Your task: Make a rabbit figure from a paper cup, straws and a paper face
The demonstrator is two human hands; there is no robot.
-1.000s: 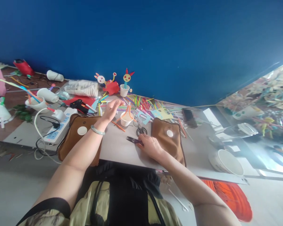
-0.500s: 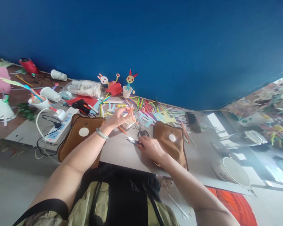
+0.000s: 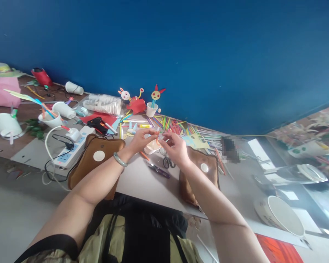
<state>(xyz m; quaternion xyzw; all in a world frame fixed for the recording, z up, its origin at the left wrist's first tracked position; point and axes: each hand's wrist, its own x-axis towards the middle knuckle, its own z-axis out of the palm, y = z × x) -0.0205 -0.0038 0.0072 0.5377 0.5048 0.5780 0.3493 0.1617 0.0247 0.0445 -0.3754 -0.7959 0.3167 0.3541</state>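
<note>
Flanking orange strip above white cup: left hand, right hand.

- Legible text, brands, numbers: none. Landmark for places: power strip.
- Power strip: blue socket panels; any lettering there too small to read.
- Wrapped cup stack, beyond the strip and to its right: dark printed marks on the clear wrap, characters unresolved.
- Small yellow stick, right of the strip: any marking too small to make out.
- White bowl, far right of the strip and nearer the wearer: small dark decoration on its side, detail unclear.
- Dark pixelated patch, well right of the strip: content masked, unreadable.
</note>
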